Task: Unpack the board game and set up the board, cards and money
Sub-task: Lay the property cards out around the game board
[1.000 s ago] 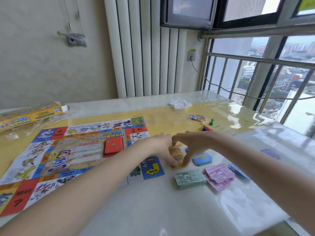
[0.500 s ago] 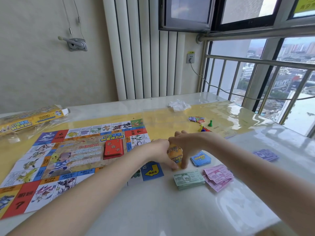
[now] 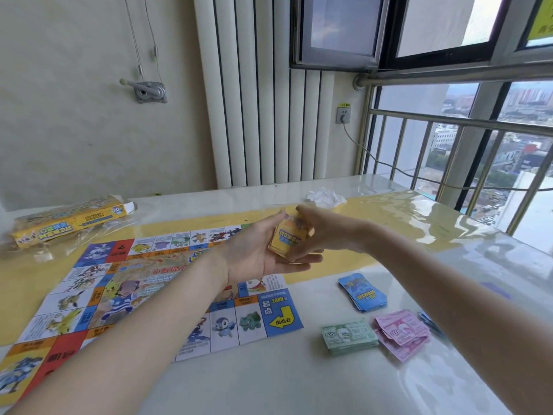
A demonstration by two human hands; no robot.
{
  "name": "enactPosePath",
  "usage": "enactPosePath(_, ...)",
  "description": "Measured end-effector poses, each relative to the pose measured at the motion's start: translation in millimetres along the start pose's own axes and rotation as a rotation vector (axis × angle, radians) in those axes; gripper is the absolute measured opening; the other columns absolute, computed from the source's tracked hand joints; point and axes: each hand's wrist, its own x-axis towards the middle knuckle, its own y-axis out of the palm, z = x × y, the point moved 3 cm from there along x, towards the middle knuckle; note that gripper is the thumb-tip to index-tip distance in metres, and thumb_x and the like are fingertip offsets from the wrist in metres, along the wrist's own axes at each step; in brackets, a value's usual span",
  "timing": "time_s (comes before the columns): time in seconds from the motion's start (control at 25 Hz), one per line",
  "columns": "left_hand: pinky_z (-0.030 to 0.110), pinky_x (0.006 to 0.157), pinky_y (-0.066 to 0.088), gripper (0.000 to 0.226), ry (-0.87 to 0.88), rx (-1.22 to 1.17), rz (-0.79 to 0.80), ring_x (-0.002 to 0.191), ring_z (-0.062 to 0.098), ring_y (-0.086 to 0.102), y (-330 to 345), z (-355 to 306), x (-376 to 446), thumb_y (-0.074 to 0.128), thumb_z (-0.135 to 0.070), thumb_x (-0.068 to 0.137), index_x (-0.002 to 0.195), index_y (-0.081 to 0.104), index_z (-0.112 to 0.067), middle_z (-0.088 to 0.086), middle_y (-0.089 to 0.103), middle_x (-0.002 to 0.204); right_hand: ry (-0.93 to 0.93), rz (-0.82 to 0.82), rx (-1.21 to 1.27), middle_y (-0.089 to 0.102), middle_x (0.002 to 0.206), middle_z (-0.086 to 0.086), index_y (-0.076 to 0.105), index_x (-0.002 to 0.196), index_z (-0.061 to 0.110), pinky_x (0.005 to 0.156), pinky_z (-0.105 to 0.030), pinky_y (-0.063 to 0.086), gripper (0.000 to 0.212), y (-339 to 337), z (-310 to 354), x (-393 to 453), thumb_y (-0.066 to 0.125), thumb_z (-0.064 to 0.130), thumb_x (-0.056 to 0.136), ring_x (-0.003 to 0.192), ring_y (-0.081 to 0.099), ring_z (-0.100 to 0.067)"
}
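Head view: both hands — left hand [image 3: 257,253] cupping beneath, right hand [image 3: 323,235] gripping from above — hold the yellow card deck [image 3: 285,236] above the board [image 3: 167,295]. Card step; next, probably set it down squarely — on the board.

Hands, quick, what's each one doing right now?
Left hand: holding the yellow card deck from below.
Right hand: gripping the same deck from above.

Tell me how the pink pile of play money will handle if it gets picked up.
The pink play money looks thin and floppy; its edges already curl. The notes lie fanned and loose, so they would probably slide apart on the glossy table. Likely very light.
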Motion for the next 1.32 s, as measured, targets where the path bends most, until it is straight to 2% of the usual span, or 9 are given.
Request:
enactPosePath(0.24,0.043,0.083,0.055,0.031,0.043,0.034,-0.116,0.087,0.034,0.068,-28,-3,-16,0.039,-0.021,0.099,0.110,0.056,0.002,0.024,0.067,0.100,0.026,0.040,0.093,0.056,0.094,0.005,0.036,0.128,0.012,0.082,-0.027,0.047,0.065,26,6,14,0.074,0.018,0.076,0.090,0.054,-0.014)
enactPosePath(0.36,0.039,0.070,0.059,0.026,0.080,0.044,-0.230,0.074,0.027,0.070,-43,-8,-16,0.041,-0.018,0.098,0.106,0.056,0.003,0.020,0.069,0.090,0.006,0.023,0.170,0.055,0.096,0.005,0.038,0.122,0.015,0.076,-0.025,0.050,0.053,39,2,30,0.070,0.023,0.080,0.087,0.057,-0.015)
enactPosePath(0.48,0.038,0.062,0.060,0.025,0.149,0.003,-0.396,0.068,0.026,0.070,-62,-20,-12,0.039,-0.015,0.099,0.107,0.052,0.005,0.021,0.067,0.085,0.031,-0.034,0.344,0.052,0.121,-0.005,0.039,0.131,0.010,0.078,-0.029,0.052,0.048,36,-10,48,0.057,0.025,0.089,0.095,0.060,-0.021)
enactPosePath(0.68,0.040,0.068,0.056,0.023,0.141,0.029,-0.515,0.083,0.031,0.064,-77,-24,-2,0.037,-0.016,0.101,0.100,0.051,0.001,0.024,0.064,0.092,0.023,-0.244,-0.381,0.047,0.130,-0.008,0.044,0.131,0.011,0.080,-0.023,0.040,0.043,29,-40,78,0.056,0.016,0.090,0.105,0.056,-0.023)
enactPosePath(0.88,0.036,0.067,0.056,0.024,0.133,0.027,-0.534,0.080,0.029,0.065,-83,-22,9,0.036,-0.017,0.101,0.103,0.050,0.002,0.023,0.064,0.091,0.076,-0.361,-0.425,0.054,0.121,-0.012,0.056,0.118,0.002,0.085,-0.029,0.043,0.030,25,-55,92,0.052,0.012,0.090,0.102,0.056,-0.026)
enactPosePath(1.04,0.035,0.069,0.056,0.028,0.142,-0.002,-0.543,0.080,0.027,0.066,-91,-16,11,0.038,-0.016,0.100,0.115,0.049,0.005,0.023,0.065,0.095,0.140,-0.311,-0.483,0.051,0.123,-0.015,0.054,0.122,0.000,0.086,-0.029,0.041,0.035,16,-62,101,0.052,0.008,0.088,0.105,0.055,-0.028)
enactPosePath(1.12,0.035,0.073,0.055,0.028,0.145,-0.013,-0.547,0.079,0.025,0.067,-93,-13,11,0.042,-0.015,0.099,0.119,0.049,0.004,0.022,0.065,0.100,0.119,-0.404,-0.402,0.053,0.121,-0.014,0.055,0.120,0.001,0.082,-0.029,0.043,0.031,13,-52,100,0.051,0.009,0.089,0.102,0.057,-0.028)
enactPosePath(1.2,0.037,0.076,0.054,0.028,0.156,-0.044,-0.560,0.082,0.026,0.065,-95,-10,11,0.047,-0.013,0.096,0.120,0.050,0.001,0.021,0.064,0.103,0.079,-0.487,-0.126,0.063,0.105,-0.015,0.062,0.108,0.001,0.071,-0.027,0.044,0.023,12,-35,94,0.052,0.014,0.091,0.088,0.061,-0.027)
enactPosePath(1.32,0.036,0.073,0.055,0.026,0.174,-0.030,-0.535,0.079,0.025,0.065,-94,-11,9,0.052,-0.012,0.093,0.116,0.053,0.000,0.016,0.066,0.096,0.047,-0.282,0.311,0.067,0.079,-0.012,0.066,0.092,-0.001,0.063,-0.029,0.051,0.021,21,-14,85,0.063,0.019,0.085,0.069,0.061,-0.020)
